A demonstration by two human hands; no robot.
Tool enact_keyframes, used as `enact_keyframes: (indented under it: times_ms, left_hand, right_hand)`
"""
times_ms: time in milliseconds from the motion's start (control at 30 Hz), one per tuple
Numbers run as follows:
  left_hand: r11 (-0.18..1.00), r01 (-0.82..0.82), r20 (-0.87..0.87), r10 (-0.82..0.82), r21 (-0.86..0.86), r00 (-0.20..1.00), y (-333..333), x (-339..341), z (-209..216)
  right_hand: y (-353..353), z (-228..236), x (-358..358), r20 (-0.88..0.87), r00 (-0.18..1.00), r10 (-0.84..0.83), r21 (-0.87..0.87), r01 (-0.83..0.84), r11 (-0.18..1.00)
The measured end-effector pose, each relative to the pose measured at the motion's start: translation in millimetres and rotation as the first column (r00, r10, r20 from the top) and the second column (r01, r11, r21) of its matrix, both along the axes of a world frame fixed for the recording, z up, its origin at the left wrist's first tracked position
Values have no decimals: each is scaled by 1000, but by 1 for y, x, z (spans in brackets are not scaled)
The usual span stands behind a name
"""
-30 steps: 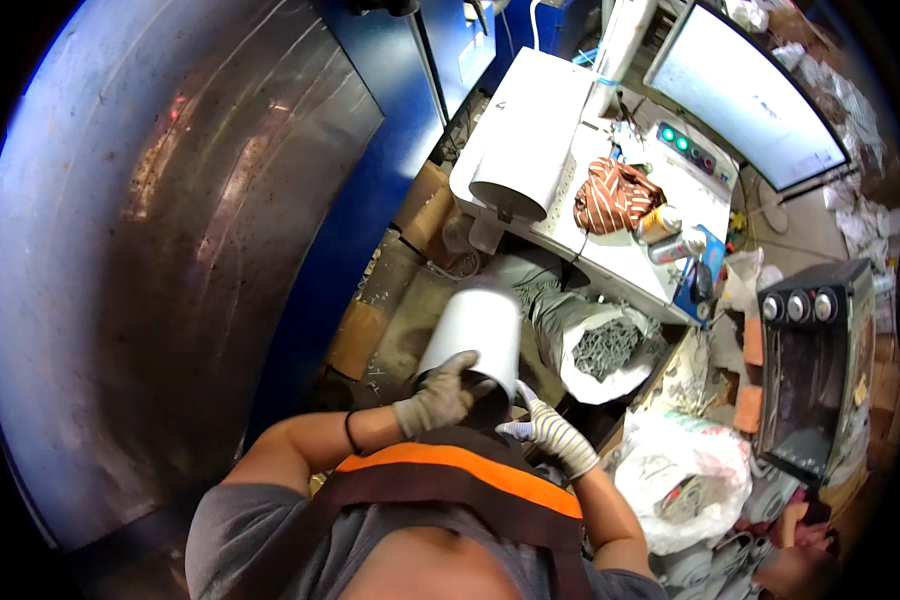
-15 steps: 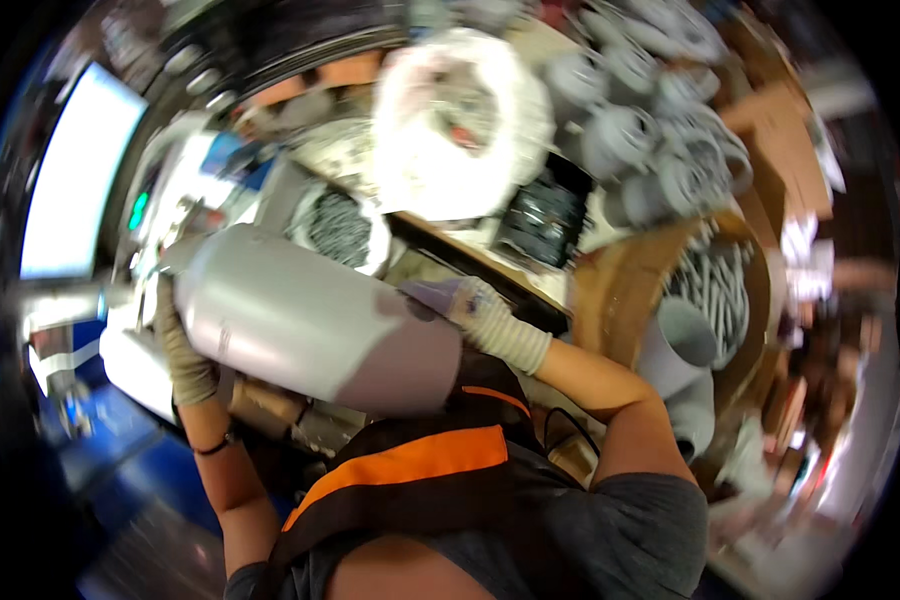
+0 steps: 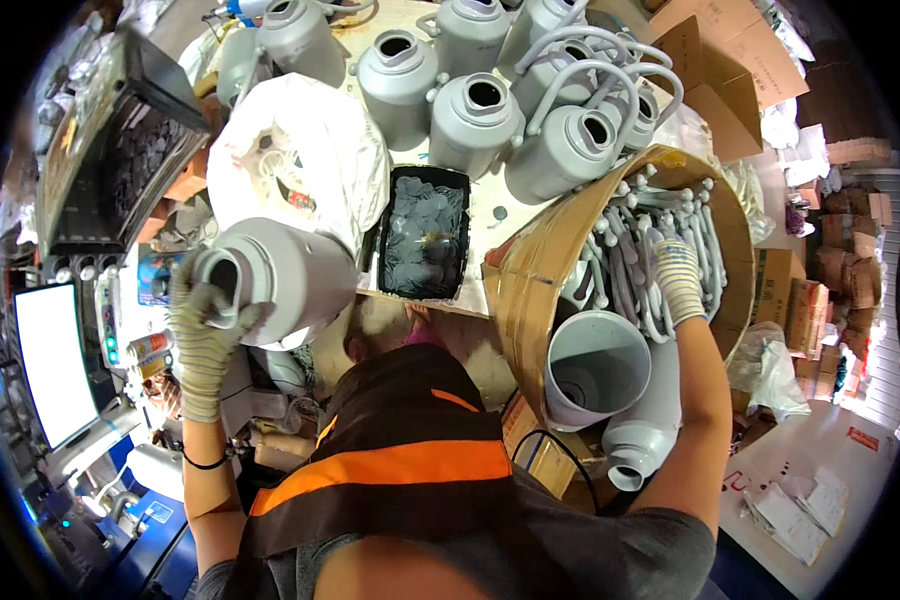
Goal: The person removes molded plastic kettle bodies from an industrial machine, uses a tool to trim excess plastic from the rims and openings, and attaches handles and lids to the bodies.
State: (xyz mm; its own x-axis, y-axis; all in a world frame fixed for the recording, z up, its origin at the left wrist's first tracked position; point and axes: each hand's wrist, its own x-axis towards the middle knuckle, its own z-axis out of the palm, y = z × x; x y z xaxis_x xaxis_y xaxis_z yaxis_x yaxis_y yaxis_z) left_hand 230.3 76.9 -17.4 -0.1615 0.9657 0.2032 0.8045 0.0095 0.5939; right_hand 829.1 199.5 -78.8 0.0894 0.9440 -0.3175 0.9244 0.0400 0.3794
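Note:
My left hand, in a striped knit glove, is closed on the neck of a grey canister. The canister lies tilted, its oval mouth toward the left, beside a white plastic bag. My right hand, gloved alike, reaches into a cardboard drum and touches grey curved handles with knobbed ends. Its fingertips are down among the handles, and whether they grip one cannot be made out. A grey open-ended cylinder and another grey canister rest against the drum's near side.
Several grey canisters stand on the table's far side, some with curved handles. A black tray of clear plastic pieces sits at the near table edge. A screen is at left; a white table with papers at lower right.
My right hand has left the canister and gone right into the drum of handles. The canister, held by my left hand, has swung round with its bottom away from me. The view has shifted right.

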Motion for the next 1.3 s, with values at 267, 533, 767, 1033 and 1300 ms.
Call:
enact_keyframes:
  times_ms: [267, 533, 767, 1033, 1300]
  left_hand:
    - [990, 118, -105, -126, -72, 986, 38, 30, 1]
    - [989, 113, -128, -125, -96, 984, 39, 33, 6]
    - [991, 137, -29, -137, -2, 990, 47, 13, -1]
    - [978, 116, 147, -142, 174, 979, 41, -9, -10]
    - [933, 210, 253, -287, 291, 924, 27, -50, -31]
  right_hand:
    - [132, -107, 67, -280, 947, -158, 22, 170, 985]
    - [120, -203, 39, -189, 924, -334, -248, 284, 926]
    - [6, 35, 39, -289, 955, 65, 249, 10, 968]
    - [31, 106, -179, -782, -40, 622, 380, 760, 527]
    - [46, 8, -416, -431, -885, -175, -605, 140, 784]
